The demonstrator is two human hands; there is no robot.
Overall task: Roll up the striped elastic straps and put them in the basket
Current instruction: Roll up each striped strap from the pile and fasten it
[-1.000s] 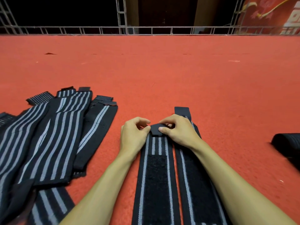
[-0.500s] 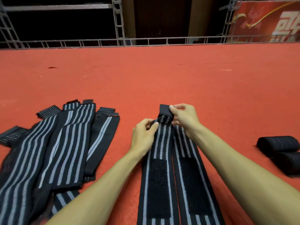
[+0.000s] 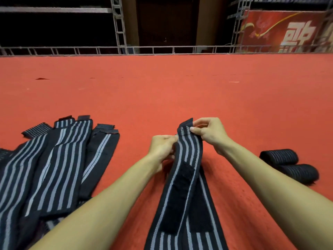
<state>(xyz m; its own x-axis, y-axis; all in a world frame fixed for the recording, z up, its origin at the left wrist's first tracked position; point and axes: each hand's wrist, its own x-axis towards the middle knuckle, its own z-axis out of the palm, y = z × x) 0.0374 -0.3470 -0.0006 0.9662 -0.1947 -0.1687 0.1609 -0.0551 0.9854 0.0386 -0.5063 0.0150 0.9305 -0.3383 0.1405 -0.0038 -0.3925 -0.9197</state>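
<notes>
Holding: striped elastic strap (image 3: 189, 152), far end lifted off the red carpet (image 3: 162, 96), both hands on it.
Left hand (image 3: 163, 147): fingers curled, pinching the strap's left edge just below its tip.
Right hand (image 3: 210, 131): thumb and fingers pinching the right edge of the top end.
Strap position: runs toward the person, black fastening patch (image 3: 180, 195) facing up, lying partly over a second strap (image 3: 201, 204) flat on the carpet.
Unrolled straps (image 3: 54, 168): overlapping heap, well left of the hands.
Rolled straps (image 3: 278, 156): two, touching, at right.
</notes>
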